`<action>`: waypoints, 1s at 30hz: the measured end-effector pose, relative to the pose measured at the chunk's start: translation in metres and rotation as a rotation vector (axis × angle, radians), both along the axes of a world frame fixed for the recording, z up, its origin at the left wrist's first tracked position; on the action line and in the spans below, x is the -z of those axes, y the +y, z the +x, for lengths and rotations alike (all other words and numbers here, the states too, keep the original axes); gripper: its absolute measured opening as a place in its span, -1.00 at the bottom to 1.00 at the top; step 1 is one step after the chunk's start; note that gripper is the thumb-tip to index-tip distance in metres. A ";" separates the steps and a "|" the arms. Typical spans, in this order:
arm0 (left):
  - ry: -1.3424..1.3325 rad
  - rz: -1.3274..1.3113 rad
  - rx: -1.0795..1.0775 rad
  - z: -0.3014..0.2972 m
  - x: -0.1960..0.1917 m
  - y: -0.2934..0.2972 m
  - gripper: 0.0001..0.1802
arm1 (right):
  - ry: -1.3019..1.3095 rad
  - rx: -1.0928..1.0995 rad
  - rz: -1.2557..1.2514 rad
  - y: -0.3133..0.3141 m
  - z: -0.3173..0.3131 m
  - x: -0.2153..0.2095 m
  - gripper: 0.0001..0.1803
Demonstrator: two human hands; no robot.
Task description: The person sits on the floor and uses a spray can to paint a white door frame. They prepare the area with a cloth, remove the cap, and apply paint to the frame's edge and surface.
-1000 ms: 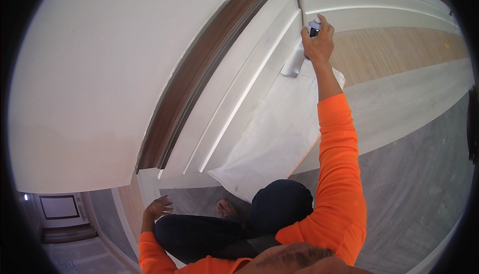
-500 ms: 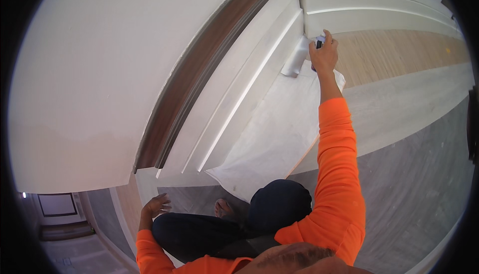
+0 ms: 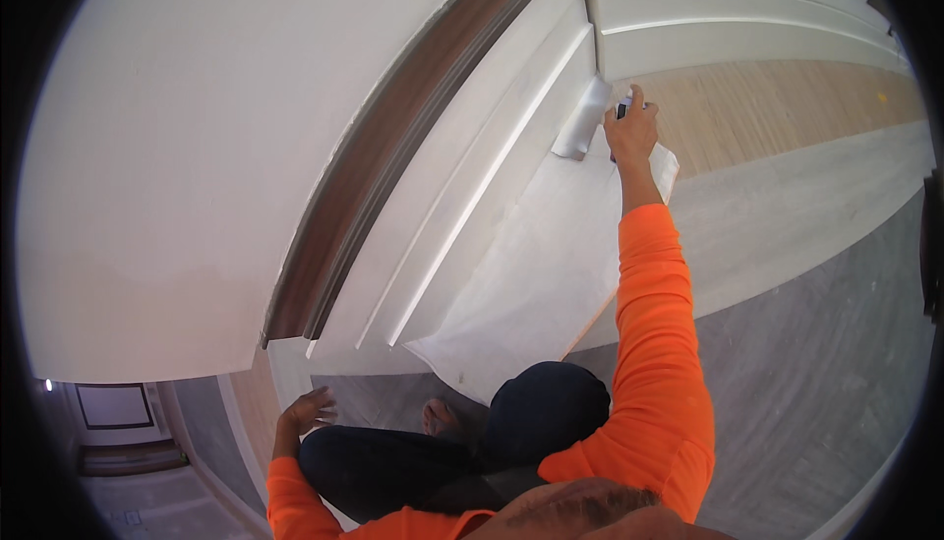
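Observation:
My right hand (image 3: 632, 134) reaches far forward beside the corner of the white skirting. Its fingers are wrapped round a small black-and-white object (image 3: 623, 106), mostly hidden by the hand; I cannot make out its kind. Just left of it, a shiny silver-grey piece (image 3: 582, 120) stands against the foot of the skirting board (image 3: 472, 186). Beneath lies a whitish sheet (image 3: 541, 255), spread along the skirting on the floor. By my bent left knee, my left hand (image 3: 312, 409) is held up with its fingers apart and nothing in it.
A dark brown wood moulding (image 3: 413, 137) runs above the skirting, below a plain white wall (image 3: 197, 147). Light wood-look flooring (image 3: 777, 102) borders the skirting at the right. Grey covering (image 3: 806, 373) lies over the floor at the right. My foot (image 3: 440, 415) is close to the sheet's near end.
My right hand has drawn back a little toward me, still holding the black-and-white object. The silver-grey piece stays beside the skirting. My left hand has hardly moved.

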State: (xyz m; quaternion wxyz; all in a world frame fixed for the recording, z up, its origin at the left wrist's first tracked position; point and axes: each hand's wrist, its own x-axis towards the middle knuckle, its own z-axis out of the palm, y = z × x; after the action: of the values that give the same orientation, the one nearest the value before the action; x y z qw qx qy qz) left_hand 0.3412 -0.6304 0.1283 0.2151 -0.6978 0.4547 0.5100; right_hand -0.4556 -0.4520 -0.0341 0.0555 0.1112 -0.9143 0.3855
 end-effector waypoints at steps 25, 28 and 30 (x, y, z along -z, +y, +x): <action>0.019 0.000 0.016 -0.015 -0.002 0.002 0.08 | 0.251 0.014 -0.246 -0.013 -0.015 -0.087 -0.30; 0.021 0.002 0.016 -0.013 -0.001 0.001 0.07 | 0.221 0.011 -0.266 -0.010 -0.011 -0.084 -0.28; 0.020 0.007 0.020 -0.011 -0.001 0.001 0.07 | 0.220 -0.016 -0.326 -0.008 -0.008 -0.081 -0.27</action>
State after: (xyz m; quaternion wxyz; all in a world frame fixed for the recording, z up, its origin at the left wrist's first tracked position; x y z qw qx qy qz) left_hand 0.3303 -0.6291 0.1297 0.2183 -0.6873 0.4620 0.5162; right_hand -0.4641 -0.4604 0.0473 0.1694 0.1496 -0.8272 0.5145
